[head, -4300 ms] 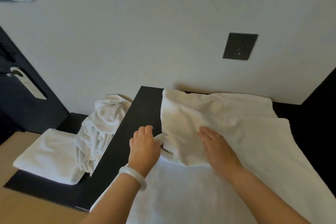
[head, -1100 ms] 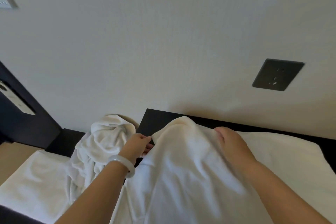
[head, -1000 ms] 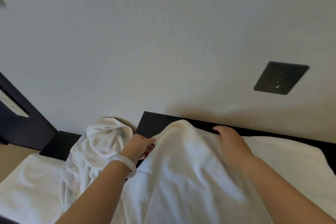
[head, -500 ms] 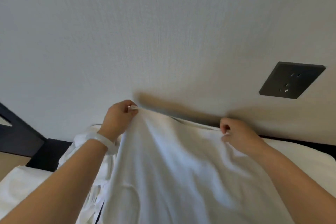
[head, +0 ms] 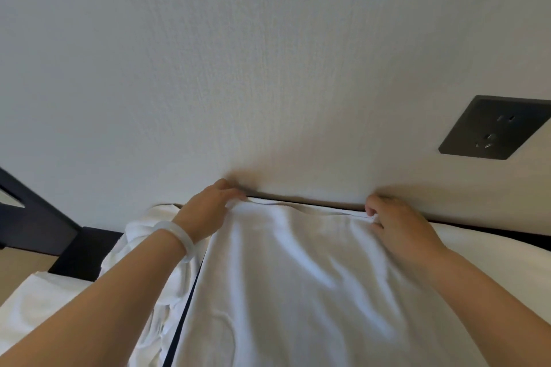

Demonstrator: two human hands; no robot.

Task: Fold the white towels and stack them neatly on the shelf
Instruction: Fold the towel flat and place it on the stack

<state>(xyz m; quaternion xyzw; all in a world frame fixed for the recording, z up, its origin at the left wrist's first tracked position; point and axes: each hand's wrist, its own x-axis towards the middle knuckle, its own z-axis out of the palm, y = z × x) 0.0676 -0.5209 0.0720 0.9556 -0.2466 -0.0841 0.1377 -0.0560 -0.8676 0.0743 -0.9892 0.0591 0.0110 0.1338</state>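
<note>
Wall (head: 268,68) tight behind far edge of spread towel (head: 298,277), crumpled towel heap (head: 137,243) at left, room above.

A domestic or hotel-style room: white towels (head: 298,277) cover a black shelf (head: 83,250) below a textured wall (head: 268,68) with a dark socket plate (head: 492,128)

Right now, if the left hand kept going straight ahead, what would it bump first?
Probably the white wall, just beyond the edge of the towel that the left hand grips; depth is unclear.
</note>
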